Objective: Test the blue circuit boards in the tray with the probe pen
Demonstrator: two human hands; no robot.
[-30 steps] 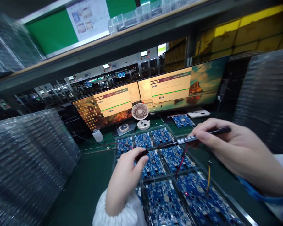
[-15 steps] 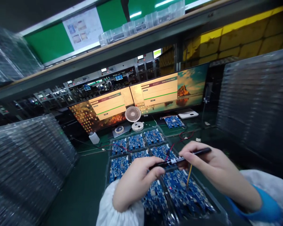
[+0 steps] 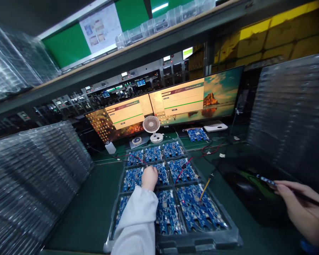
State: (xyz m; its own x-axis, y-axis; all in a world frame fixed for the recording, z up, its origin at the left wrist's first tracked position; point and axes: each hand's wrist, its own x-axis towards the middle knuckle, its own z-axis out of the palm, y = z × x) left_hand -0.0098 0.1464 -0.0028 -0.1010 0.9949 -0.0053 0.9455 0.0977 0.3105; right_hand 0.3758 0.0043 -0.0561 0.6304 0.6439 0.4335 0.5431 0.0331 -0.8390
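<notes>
A clear plastic tray (image 3: 202, 244) holds several blue circuit boards (image 3: 166, 209) in its compartments. My left hand (image 3: 149, 177) is closed over the middle of the tray, at the end of a red and black wire; what its fingers hold is hidden. Off to the right of the tray, my right hand (image 3: 303, 205) grips a dark pen-like tool (image 3: 307, 198) with a pale patterned part, above a black mat. A yellow probe-like piece (image 3: 205, 189) stands tilted on the front right board, where a small red light glows.
Two monitors (image 3: 183, 102) stand behind the tray, with a small white fan (image 3: 151, 124) before them. Stacked clear trays rise at left (image 3: 37, 184) and right (image 3: 292, 113). A loose blue board (image 3: 197, 134), a white bottle (image 3: 110, 147) and wires lie at the back.
My hands have moved apart. The left went forward onto the middle boards and let go of the dark tool; the right carried it to the right, over the black mat.
</notes>
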